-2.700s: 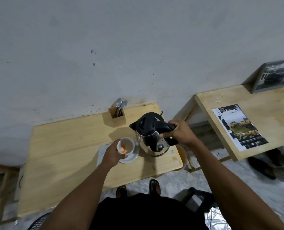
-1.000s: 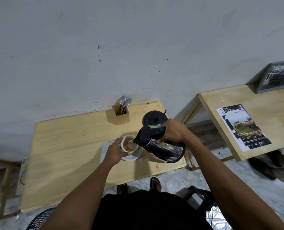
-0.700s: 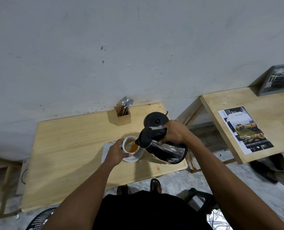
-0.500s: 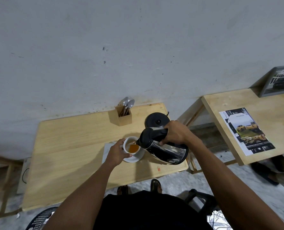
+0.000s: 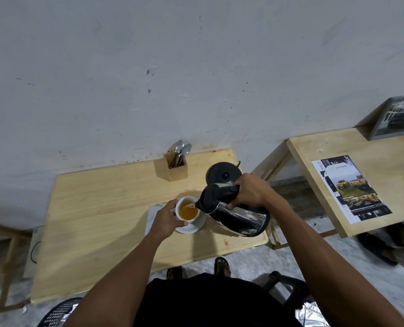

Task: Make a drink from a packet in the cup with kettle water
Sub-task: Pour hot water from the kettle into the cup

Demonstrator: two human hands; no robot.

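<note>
My left hand (image 5: 166,218) curls round the near side of the white, round ceramic cup (image 5: 177,210), thumb and fingers gripping its wall. The cup stands on a white saucer (image 5: 189,229) on the pale wooden table (image 5: 101,208) and holds orange liquid. Right of the cup, my right hand (image 5: 250,193) is clenched round the black plastic handle of the polished steel kettle (image 5: 238,217), tilted with its spout over the cup's rim. Beyond the cup: the kettle's round black base (image 5: 223,174) and a square wooden holder (image 5: 176,168) with metal spoons (image 5: 182,148).
</note>
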